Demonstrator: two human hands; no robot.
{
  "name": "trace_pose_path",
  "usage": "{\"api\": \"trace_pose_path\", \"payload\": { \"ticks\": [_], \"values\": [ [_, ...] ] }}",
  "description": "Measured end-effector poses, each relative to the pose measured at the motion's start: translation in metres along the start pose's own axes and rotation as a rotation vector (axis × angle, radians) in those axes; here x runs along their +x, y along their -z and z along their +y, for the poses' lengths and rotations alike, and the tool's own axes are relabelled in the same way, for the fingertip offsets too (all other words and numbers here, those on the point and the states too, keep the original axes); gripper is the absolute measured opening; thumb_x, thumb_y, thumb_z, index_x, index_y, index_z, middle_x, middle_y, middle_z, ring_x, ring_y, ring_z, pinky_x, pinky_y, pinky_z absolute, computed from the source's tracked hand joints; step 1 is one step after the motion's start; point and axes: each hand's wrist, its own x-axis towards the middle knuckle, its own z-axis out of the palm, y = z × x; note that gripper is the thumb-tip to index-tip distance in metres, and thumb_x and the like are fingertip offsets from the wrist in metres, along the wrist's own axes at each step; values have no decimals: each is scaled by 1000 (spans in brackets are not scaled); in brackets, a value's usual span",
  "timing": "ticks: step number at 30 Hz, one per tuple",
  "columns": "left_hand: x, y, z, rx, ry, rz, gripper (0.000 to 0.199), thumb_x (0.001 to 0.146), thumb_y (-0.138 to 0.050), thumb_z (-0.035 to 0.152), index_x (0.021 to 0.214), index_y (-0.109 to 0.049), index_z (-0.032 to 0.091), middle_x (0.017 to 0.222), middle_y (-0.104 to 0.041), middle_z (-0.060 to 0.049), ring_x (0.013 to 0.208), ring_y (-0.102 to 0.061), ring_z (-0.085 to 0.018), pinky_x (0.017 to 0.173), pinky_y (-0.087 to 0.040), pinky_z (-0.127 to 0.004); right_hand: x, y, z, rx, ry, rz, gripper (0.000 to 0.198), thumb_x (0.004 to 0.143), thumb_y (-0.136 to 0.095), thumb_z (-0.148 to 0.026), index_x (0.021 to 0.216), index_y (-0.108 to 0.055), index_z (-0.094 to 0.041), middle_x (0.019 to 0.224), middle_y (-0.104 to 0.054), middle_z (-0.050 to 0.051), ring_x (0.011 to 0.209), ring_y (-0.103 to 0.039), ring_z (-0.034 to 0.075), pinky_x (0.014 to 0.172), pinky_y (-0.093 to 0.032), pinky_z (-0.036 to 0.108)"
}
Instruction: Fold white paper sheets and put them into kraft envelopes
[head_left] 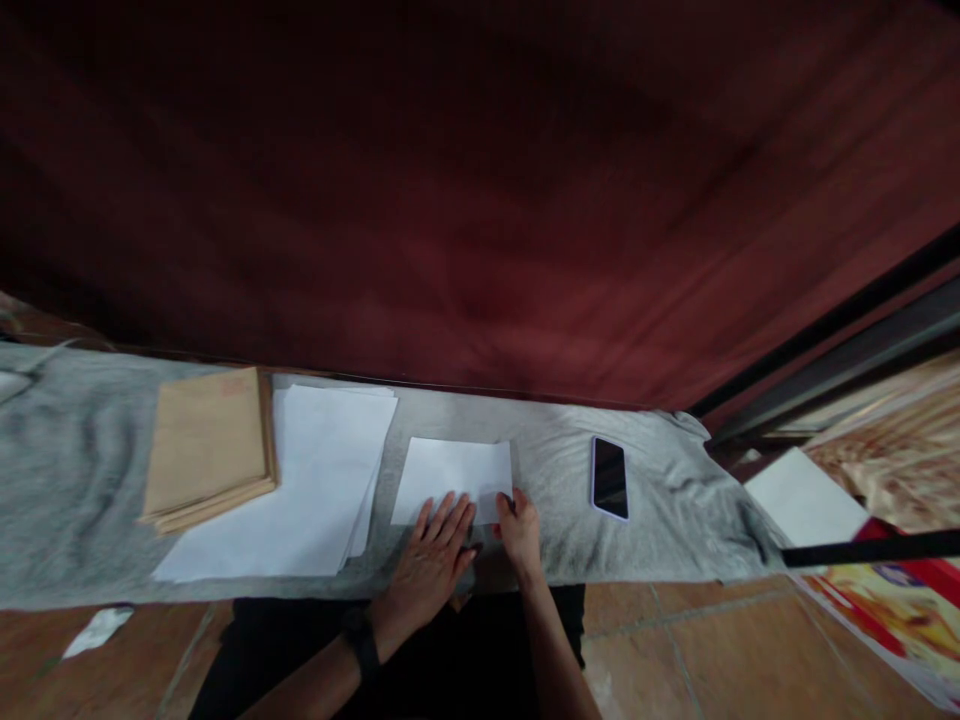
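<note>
A small white sheet of paper [454,466] lies flat on the grey cloth in front of me; it looks about half the size of the stacked sheets, and I cannot tell whether it is folded. My left hand [435,555] rests on its near edge with the fingers spread and flat. At the paper's near right corner, my right hand [519,530] is closed, thumb and fingers pinching the edge. To the left is a stack of larger white sheets [322,480]. A pile of brown paper envelopes [206,440] sits partly on that stack.
A phone with a pale purple case [610,478] lies to the right on the grey cloth [675,500]. Behind the surface rises a dark red panel [465,250]. A white box-like item [808,497] and a colourful printed package [892,620] are at the far right.
</note>
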Motion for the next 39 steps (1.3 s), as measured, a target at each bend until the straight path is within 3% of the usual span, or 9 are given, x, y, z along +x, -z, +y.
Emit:
{"api": "trace_pose_path", "payload": {
  "ticks": [5,8,13,18,27,39],
  "values": [
    [4,1,-6,-58,17,-15,50,103,-37,40,147,-51,21,153,-52,-8,144,-45,-24,121,-33,-47,-1,2,-1,-30,11,-11,30,88,-48,-46,85,-61,-19,57,-58,-2,46,-56,16,45,-45,25],
    [13,-2,-23,-54,117,-2,54,104,-34,43,146,-50,15,154,-50,-13,144,-45,-24,120,-36,-45,-2,1,-1,-30,15,-15,30,89,-47,-46,85,-60,-19,58,-57,-2,46,-56,15,45,-45,25],
    [21,-7,-47,22,260,9,61,103,-32,45,149,-45,7,158,-42,-18,149,-37,-28,121,-32,-47,-2,0,-1,-26,-13,6,31,88,-48,-47,87,-60,-19,64,-59,-1,45,-56,14,44,-45,24],
    [18,-6,-44,50,313,11,65,102,-30,46,151,-40,5,159,-39,-19,151,-32,-29,124,-24,-53,0,0,0,-27,-16,3,28,87,-50,-45,86,-60,-19,63,-59,-1,46,-57,15,44,-46,24],
    [53,-6,-62,35,266,-6,63,101,-37,46,150,-44,6,158,-40,-20,151,-30,-32,125,-19,-52,1,1,-1,-47,-29,-14,29,88,-49,-44,85,-61,-17,62,-59,-1,43,-55,14,42,-45,24],
    [55,-1,-57,10,254,-24,60,100,-42,40,149,-46,5,158,-40,-22,150,-35,-33,124,-21,-51,-2,3,1,-11,-41,-4,35,88,-54,-50,93,-65,-17,64,-61,0,45,-56,15,45,-49,26]
  ]
}}
